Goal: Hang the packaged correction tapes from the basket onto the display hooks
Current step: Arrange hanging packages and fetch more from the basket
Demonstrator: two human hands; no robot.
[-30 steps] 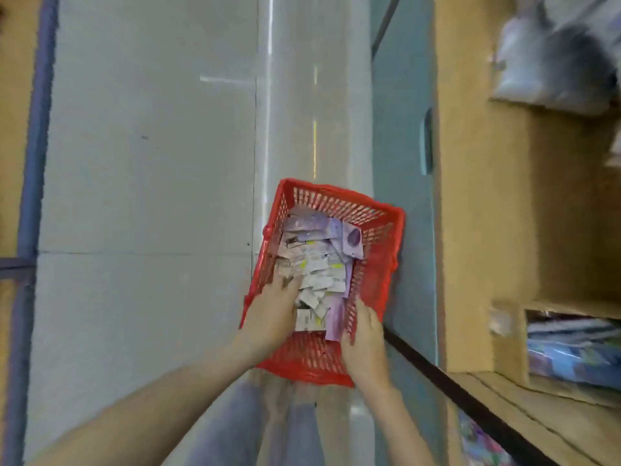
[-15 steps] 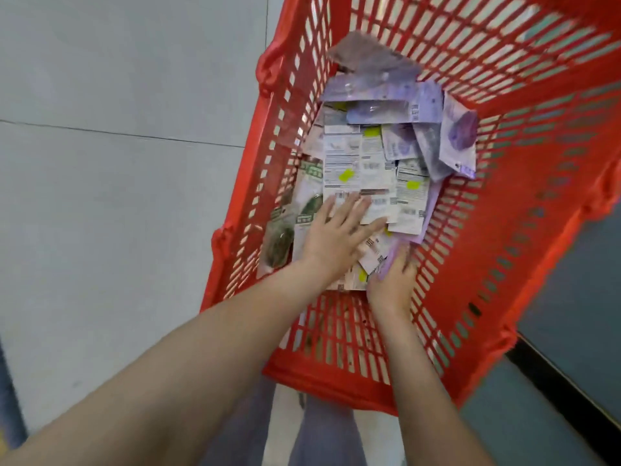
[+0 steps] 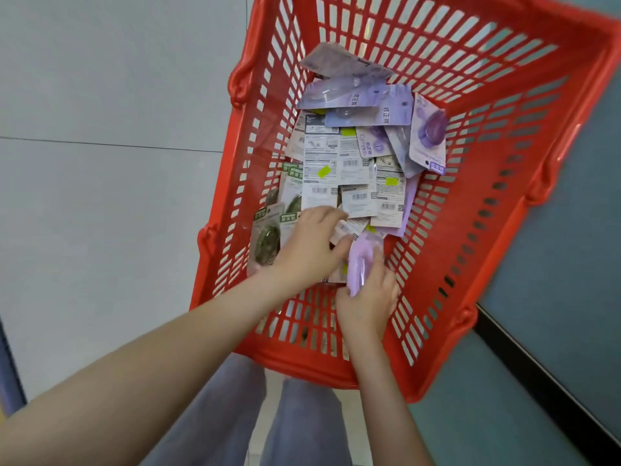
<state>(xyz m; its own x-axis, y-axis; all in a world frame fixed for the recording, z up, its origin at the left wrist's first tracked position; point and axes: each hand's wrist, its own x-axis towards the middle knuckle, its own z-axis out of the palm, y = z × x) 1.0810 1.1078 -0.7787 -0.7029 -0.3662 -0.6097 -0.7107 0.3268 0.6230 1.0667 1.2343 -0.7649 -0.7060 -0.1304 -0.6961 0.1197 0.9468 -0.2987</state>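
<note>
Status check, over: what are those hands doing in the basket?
Right hand grips purple pack. Left hand on pile, grip unclear. Nothing in the way.

Two bare hands reach into a red basket [image 3: 504, 230] heaped with packaged correction tapes [image 3: 353, 163], seen against a grey tiled floor [image 3: 100, 163]. The right hand [image 3: 369, 299] grips a lilac pack [image 3: 361, 255] at the heap's 6 o'clock edge. The left hand [image 3: 309, 245] lies on the heap, beside green packs [image 3: 267, 238] at 8 o'clock.
</note>
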